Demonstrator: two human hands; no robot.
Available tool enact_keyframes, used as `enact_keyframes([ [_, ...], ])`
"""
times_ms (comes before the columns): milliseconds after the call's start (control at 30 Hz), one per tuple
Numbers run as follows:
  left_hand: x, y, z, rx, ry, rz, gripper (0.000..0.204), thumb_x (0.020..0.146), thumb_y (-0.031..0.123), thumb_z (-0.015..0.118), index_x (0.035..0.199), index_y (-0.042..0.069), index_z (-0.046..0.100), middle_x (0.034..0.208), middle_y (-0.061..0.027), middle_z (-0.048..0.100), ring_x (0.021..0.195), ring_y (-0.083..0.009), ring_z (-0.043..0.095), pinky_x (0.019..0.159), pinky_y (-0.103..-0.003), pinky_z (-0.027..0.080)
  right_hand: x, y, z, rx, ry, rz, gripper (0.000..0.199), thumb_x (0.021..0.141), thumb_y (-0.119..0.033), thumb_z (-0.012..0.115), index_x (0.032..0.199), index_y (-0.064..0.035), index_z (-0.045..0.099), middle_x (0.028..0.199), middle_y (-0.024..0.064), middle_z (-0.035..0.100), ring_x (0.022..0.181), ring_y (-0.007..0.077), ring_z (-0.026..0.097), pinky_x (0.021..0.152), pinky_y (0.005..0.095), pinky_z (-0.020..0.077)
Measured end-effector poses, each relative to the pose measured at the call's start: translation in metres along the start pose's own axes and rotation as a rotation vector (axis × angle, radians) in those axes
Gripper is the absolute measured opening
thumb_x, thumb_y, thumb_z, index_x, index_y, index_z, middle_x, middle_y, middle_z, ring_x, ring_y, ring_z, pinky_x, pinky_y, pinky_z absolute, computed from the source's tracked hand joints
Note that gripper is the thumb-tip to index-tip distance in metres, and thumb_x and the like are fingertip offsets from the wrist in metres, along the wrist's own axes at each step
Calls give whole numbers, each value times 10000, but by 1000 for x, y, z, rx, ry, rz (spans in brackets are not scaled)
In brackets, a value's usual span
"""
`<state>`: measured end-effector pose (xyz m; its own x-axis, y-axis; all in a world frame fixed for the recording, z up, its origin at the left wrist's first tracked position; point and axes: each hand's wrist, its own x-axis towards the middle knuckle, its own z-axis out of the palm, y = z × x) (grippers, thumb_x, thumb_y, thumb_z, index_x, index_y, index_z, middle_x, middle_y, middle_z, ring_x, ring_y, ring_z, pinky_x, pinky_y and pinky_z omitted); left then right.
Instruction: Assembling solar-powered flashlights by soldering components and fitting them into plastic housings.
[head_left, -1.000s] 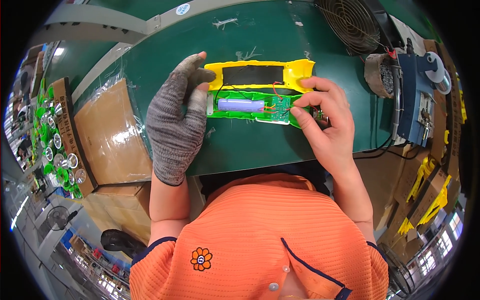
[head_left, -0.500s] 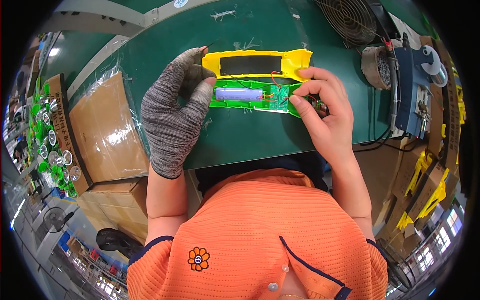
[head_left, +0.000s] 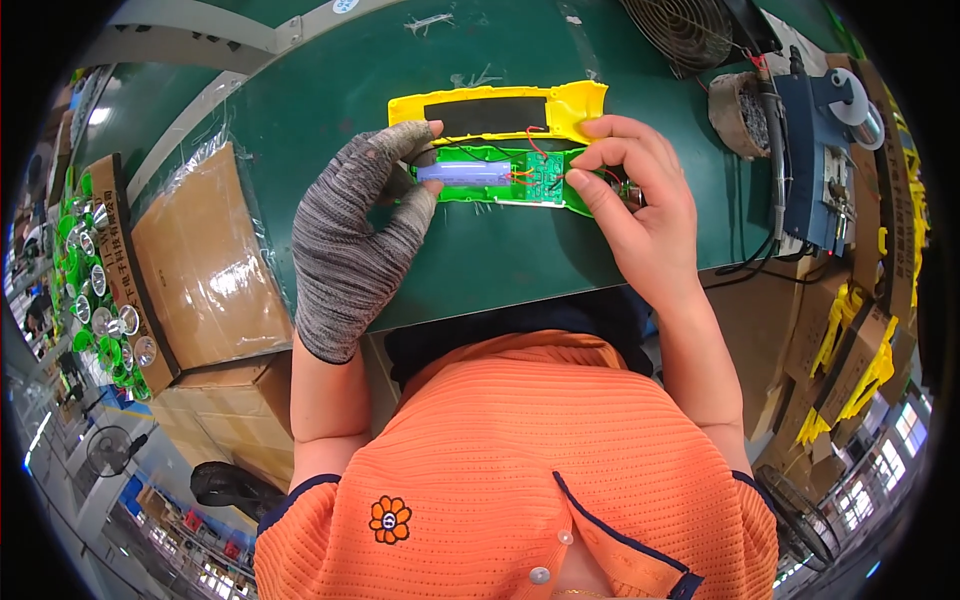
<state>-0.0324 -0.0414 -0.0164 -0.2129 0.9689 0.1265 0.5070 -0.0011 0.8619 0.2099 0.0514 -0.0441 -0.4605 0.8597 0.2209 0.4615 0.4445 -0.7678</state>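
My left hand [head_left: 352,240], in a grey fingerless glove, grips the left end of a green plastic shell [head_left: 495,180] lying on the green table [head_left: 480,270]. A pale blue cylindrical battery [head_left: 462,173] and a green circuit board [head_left: 540,178] with red and orange wires sit inside the shell. My bare right hand [head_left: 635,200] pinches the shell's right end, fingertips at the board. A yellow shell half [head_left: 500,108] with a black strip lies just behind, touching the green one.
A cardboard box [head_left: 205,265] wrapped in plastic sits at the left, with a box of green round parts [head_left: 85,280] beyond it. A fan grille [head_left: 690,30], a pot of wire wool [head_left: 745,115] and a blue soldering station [head_left: 825,165] stand at the right. Yellow parts [head_left: 850,350] fill boxes below.
Both hands stay on the green shell. My left thumb and fingers have shifted closer around the battery end, and my right fingers have moved onto the circuit board end.
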Motion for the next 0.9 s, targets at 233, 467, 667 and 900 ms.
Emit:
enact_keyframes([
  [233, -1, -3, 2, -7, 2, 18, 429, 856, -93, 733, 1248, 81, 723, 1036, -23, 711, 809, -99, 627, 784, -244, 531, 0, 1, 1, 2, 25, -19, 102, 876, -159, 775, 945, -109, 718, 1188, 52, 700, 1124, 272, 626, 951, 397, 440],
  [467, -1, -1, 1, 30, 0, 51, 386, 864, -77, 740, 1221, 68, 729, 1038, -28, 712, 811, -100, 626, 780, -245, 529, -1, 4, 2, -9, 32, -49, 103, 887, -175, 766, 949, -111, 714, 1178, 41, 696, 1126, 266, 622, 957, 393, 435],
  [667, 1, 5, 3, 41, 24, 69, 344, 829, -36, 782, 1152, 80, 752, 1031, -59, 700, 822, -142, 636, 770, -271, 538, -1, 4, 2, -12, 26, -54, 100, 894, -176, 761, 953, -112, 713, 1179, 38, 698, 1117, 267, 625, 958, 390, 435],
  [900, 16, 12, 11, 217, 28, 264, 277, 752, 23, 846, 1002, 98, 754, 995, -105, 675, 931, -276, 685, 807, -363, 568, -1, 6, 3, -12, 33, -59, 99, 892, -173, 762, 955, -112, 715, 1179, 41, 701, 1116, 267, 626, 951, 394, 439],
])
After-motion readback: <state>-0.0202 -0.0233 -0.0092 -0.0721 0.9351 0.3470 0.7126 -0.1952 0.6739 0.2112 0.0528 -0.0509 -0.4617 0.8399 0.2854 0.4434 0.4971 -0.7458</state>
